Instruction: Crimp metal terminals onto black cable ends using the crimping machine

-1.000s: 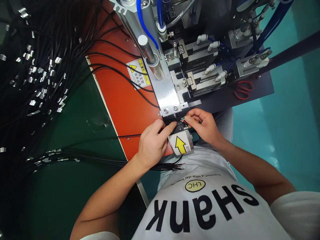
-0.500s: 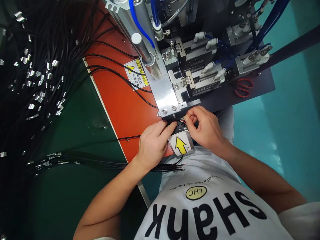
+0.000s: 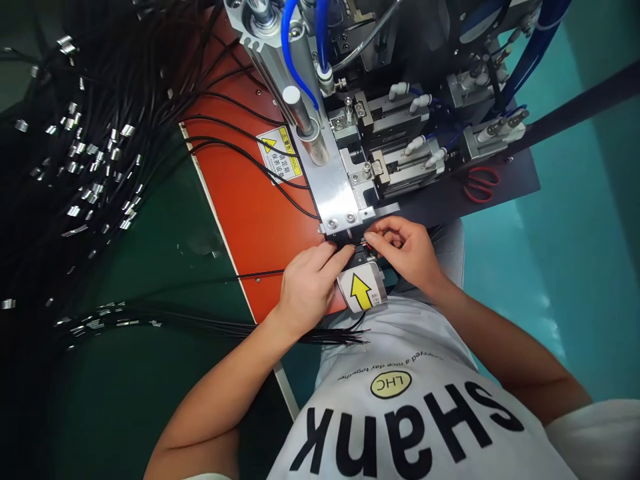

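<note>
My left hand (image 3: 307,287) is closed at the front of the machine, its fingertips pressed down at a small black fixture (image 3: 360,255). A single black cable (image 3: 260,274) runs from the left in under that hand. Just to the right, my right hand (image 3: 413,257) pinches the thin coloured wires at the cable's end; a bit of red shows by the fingertips, the rest is hidden. Below the fixture sits a metal plate with a yellow arrow label (image 3: 361,291).
A bundle of black cables (image 3: 210,321) with bare ends lies beside my left forearm. Many cables with silvery ends (image 3: 95,153) pile up at the left. The machine's steel plate (image 3: 333,193) and cylinders stand ahead. Red-handled scissors (image 3: 481,185) lie at the right.
My right fingertips have shifted slightly left along the wires, nearer the fixture, and the thumb lies flatter. My left hand stays in place. The whole view has shifted a little.
</note>
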